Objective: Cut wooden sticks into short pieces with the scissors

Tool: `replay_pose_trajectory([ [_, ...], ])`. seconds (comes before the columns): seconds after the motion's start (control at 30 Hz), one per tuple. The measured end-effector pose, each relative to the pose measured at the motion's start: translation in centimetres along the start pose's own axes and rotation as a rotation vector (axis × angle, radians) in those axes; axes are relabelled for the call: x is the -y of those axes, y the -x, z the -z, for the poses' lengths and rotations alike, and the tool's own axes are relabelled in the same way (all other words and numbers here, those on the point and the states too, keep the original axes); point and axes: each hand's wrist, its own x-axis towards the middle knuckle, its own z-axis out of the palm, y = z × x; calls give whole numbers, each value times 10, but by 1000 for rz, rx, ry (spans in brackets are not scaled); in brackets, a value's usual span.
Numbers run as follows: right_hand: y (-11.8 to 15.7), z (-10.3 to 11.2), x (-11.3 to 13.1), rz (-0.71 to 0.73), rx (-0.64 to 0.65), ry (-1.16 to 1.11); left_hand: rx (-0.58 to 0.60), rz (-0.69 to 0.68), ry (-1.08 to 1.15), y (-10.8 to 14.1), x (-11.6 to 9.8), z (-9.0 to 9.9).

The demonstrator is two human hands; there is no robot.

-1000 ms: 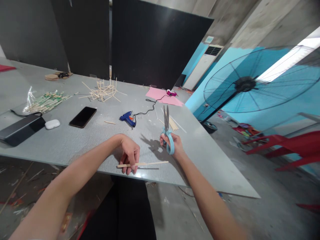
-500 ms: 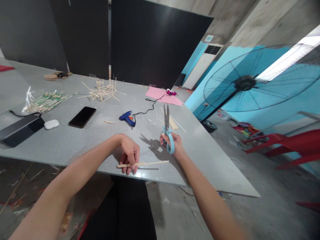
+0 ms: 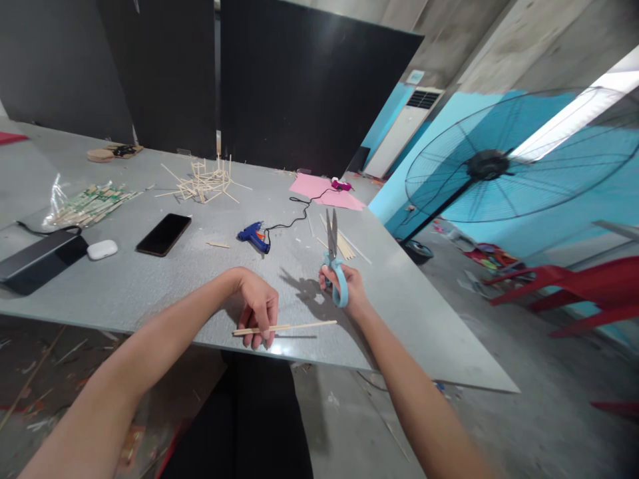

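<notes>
Near the table's front edge, my left hand [image 3: 258, 309] pinches thin wooden sticks [image 3: 309, 324], a shorter one lying alongside a longer one that reaches out to the right. My right hand [image 3: 348, 286] grips light blue scissors [image 3: 341, 286] by the handles, blades pointing up and away from me and nearly together. Behind the scissors, several loose wooden sticks [image 3: 345, 247] lie on the table. A blue glue gun [image 3: 254, 236] rests beyond my hands, its black cord running back toward the pink paper.
On the grey table [image 3: 164, 286] are a phone [image 3: 164, 234], a white earbud case [image 3: 102, 249], a dark box [image 3: 42, 259], packaged sticks [image 3: 94, 203] and a stick structure [image 3: 204, 181]. Pink paper [image 3: 319, 189] lies at the back. A large fan [image 3: 488, 165] and red chair [image 3: 589, 286] stand right.
</notes>
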Motion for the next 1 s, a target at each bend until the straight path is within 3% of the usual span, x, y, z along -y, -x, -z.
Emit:
replay_pose_trajectory([
  [0.23,0,1,-2,-8,-1,-5,-16,-23,11,1,-2,-1],
  [0.43,0,0,-1,-9,-5,8,-216,-92,136,0,0,-7],
  [0.63,-2,-1,-1,-19,-37,-12,-188,-31,135,5,-6,-4],
  [0.7,-3,0,0,-8,-60,-7,-312,-99,125,9,-9,-4],
  [0.77,-4,0,0,-5,-84,4,-518,-226,120,11,-13,-3],
  [0.9,-11,1,-2,-20,-162,-43,-1082,-460,98,8,-17,0],
  [1.0,-18,1,-3,15,-257,-89,-1469,-475,20,-1,-9,10],
])
